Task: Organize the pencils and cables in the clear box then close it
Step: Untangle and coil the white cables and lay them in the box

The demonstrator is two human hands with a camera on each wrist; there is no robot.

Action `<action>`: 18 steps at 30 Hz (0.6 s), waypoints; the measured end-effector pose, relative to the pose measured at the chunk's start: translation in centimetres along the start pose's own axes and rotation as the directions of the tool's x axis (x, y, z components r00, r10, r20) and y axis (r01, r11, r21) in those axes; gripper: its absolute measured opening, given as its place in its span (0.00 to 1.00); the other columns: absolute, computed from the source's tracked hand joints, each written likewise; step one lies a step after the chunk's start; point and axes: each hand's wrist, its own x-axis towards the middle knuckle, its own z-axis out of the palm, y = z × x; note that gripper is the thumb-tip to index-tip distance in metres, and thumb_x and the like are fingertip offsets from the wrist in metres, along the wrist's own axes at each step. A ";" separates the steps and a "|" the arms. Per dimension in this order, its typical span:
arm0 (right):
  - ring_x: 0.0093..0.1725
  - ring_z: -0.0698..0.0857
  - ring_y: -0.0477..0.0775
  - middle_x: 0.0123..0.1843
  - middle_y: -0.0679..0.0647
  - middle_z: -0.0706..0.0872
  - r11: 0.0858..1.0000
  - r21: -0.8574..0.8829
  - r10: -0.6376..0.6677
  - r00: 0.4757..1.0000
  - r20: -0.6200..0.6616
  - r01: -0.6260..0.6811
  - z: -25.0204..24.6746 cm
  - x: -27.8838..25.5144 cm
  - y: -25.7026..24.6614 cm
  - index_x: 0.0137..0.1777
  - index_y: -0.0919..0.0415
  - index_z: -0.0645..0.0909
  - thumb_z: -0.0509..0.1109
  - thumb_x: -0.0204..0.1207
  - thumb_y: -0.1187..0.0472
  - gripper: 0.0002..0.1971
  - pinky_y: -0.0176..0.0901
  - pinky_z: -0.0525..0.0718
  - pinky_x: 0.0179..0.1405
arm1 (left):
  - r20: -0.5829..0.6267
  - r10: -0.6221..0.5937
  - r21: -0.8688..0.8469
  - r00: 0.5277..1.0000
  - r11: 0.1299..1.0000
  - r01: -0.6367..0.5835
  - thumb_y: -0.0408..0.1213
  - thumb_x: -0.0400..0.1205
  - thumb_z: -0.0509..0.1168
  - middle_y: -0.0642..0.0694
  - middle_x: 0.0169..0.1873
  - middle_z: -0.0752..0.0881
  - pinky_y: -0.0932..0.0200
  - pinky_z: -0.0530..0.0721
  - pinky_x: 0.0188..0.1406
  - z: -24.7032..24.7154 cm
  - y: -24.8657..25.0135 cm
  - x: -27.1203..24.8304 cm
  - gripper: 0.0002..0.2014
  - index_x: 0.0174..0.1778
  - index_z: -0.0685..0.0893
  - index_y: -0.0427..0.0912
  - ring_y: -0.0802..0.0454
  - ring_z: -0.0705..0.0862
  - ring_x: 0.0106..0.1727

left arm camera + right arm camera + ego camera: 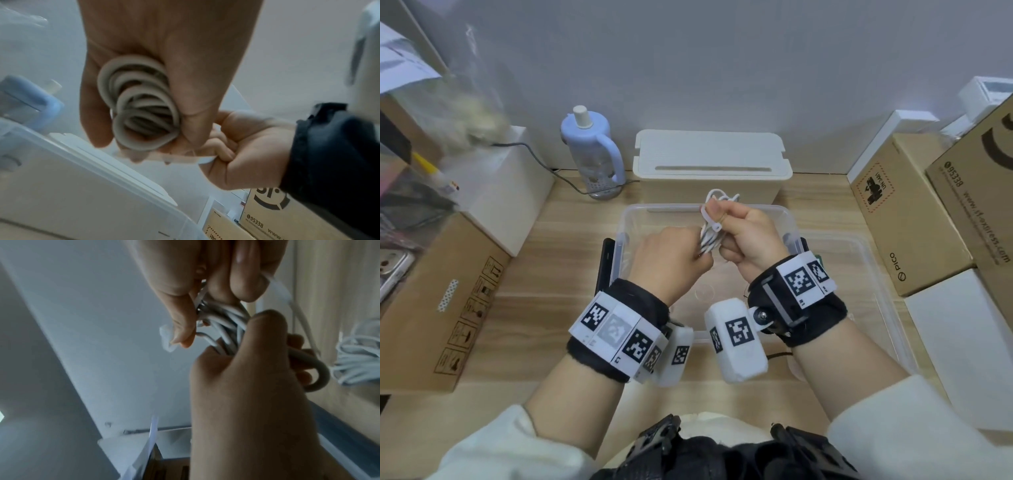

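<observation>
While the left hand (671, 263) grips the coiled white cable (710, 236), the right hand (748, 240) pinches its strap (707, 216) over the clear box (789, 219).

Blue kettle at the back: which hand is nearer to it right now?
Left. The left hand grips the coiled white cable on the side toward the blue kettle; the right hand holds the same coil from the far side.

Above the clear box (633, 219) at table centre: coiled cable (710, 236), gripped between left hand (671, 263) and right hand (751, 240). At twelve o'clock behind it, lidded bin (712, 164); eleven, bottle (592, 150); three, cardboard boxes (907, 219); nine, carton (445, 301).
</observation>
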 end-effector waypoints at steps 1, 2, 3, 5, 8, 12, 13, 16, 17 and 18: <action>0.13 0.59 0.38 0.21 0.46 0.73 0.999 -0.023 -0.024 1.000 0.012 0.025 0.0 -0.2 -0.1 0.36 0.59 0.82 0.69 0.75 0.61 0.06 0.29 0.55 0.10 | -0.011 0.005 -0.040 1.000 0.999 -0.005 0.40 0.78 0.60 0.41 0.33 0.81 0.49 0.76 0.34 0.2 -0.2 0.0 0.11 0.32 0.68 0.45 0.36 0.82 0.41; 0.13 0.60 0.38 0.21 0.45 0.75 0.997 -0.045 -0.062 0.998 0.008 0.063 0.1 -0.3 -0.1 0.36 0.59 0.81 0.68 0.76 0.61 0.07 0.29 0.56 0.10 | -0.030 0.016 -0.069 0.999 0.997 -0.018 0.40 0.79 0.60 0.41 0.31 0.81 0.48 0.76 0.33 0.3 -0.5 0.1 0.11 0.33 0.69 0.44 0.35 0.82 0.40; 0.12 0.61 0.39 0.24 0.45 0.77 0.992 -0.068 -0.108 0.994 -0.015 0.107 0.0 -0.4 -0.2 0.36 0.58 0.80 0.67 0.76 0.61 0.07 0.28 0.58 0.10 | -0.037 0.012 -0.098 0.999 0.995 -0.016 0.40 0.80 0.60 0.43 0.28 0.78 0.49 0.73 0.32 0.2 -0.7 0.1 0.11 0.33 0.70 0.43 0.36 0.81 0.38; 0.12 0.66 0.39 0.28 0.45 0.77 0.978 -0.114 -0.187 0.977 -0.102 0.176 -0.5 -0.3 -0.3 0.37 0.57 0.79 0.67 0.77 0.60 0.07 0.26 0.61 0.11 | -0.065 -0.029 -0.232 0.997 0.973 0.013 0.40 0.82 0.60 0.48 0.23 0.74 0.57 0.71 0.27 -0.1 -1.4 0.1 0.14 0.30 0.71 0.46 0.43 0.79 0.30; 0.12 0.60 0.38 0.21 0.44 0.70 0.982 -0.128 -0.165 0.968 -0.187 0.142 -1.7 0.4 0.0 0.36 0.58 0.77 0.67 0.77 0.58 0.09 0.30 0.58 0.10 | -0.059 -0.133 -0.614 0.989 0.786 0.069 0.38 0.82 0.62 0.50 0.23 0.74 0.66 0.71 0.23 -0.6 -1.5 0.0 0.11 0.32 0.79 0.47 0.53 0.73 0.24; 0.11 0.60 0.38 0.24 0.50 0.66 0.986 -0.164 -0.035 0.986 -0.163 0.008 -1.7 0.7 0.3 0.37 0.58 0.75 0.64 0.80 0.59 0.10 0.29 0.57 0.09 | 0.031 -0.100 -0.818 0.995 0.569 0.083 0.34 0.83 0.61 0.54 0.20 0.74 0.63 0.73 0.21 -1.4 -0.1 -0.3 0.08 0.38 0.82 0.40 0.57 0.72 0.22; 0.10 0.62 0.39 0.23 0.50 0.68 0.983 -0.185 -0.011 0.989 -0.148 -0.017 -1.4 0.5 0.2 0.38 0.57 0.76 0.62 0.80 0.62 0.09 0.30 0.59 0.09 | 0.069 -0.021 -0.829 0.997 0.555 0.070 0.32 0.82 0.61 0.55 0.19 0.76 0.63 0.74 0.21 -1.5 0.1 -0.4 0.08 0.39 0.82 0.40 0.59 0.73 0.23; 0.16 0.76 0.38 0.28 0.51 0.76 0.985 -0.158 0.059 0.996 -0.070 -0.069 -0.8 -0.4 -0.4 0.54 0.61 0.76 0.52 0.83 0.70 0.11 0.36 0.73 0.27 | 0.236 0.210 -0.797 0.949 0.601 0.065 0.31 0.81 0.62 0.54 0.24 0.77 0.64 0.75 0.24 -1.7 0.7 -0.8 0.07 0.44 0.82 0.31 0.58 0.73 0.25; 0.25 0.82 0.42 0.36 0.54 0.80 0.989 -0.111 0.099 0.995 -0.018 -0.100 -0.9 -0.8 -0.6 0.62 0.67 0.72 0.50 0.83 0.70 0.13 0.38 0.73 0.34 | 0.281 0.249 -0.788 0.927 0.611 0.075 0.31 0.81 0.63 0.53 0.24 0.77 0.65 0.74 0.24 -1.7 0.8 -0.9 0.08 0.45 0.81 0.27 0.58 0.73 0.25; 0.39 0.85 0.50 0.49 0.60 0.82 0.990 -0.062 0.128 0.992 0.019 -0.127 -0.9 -1.1 -0.7 0.69 0.72 0.68 0.48 0.83 0.69 0.17 0.41 0.74 0.41 | 0.315 0.272 -0.791 0.909 0.605 0.093 0.31 0.81 0.62 0.54 0.23 0.76 0.66 0.74 0.24 -1.8 0.9 -1.0 0.08 0.45 0.81 0.27 0.59 0.73 0.24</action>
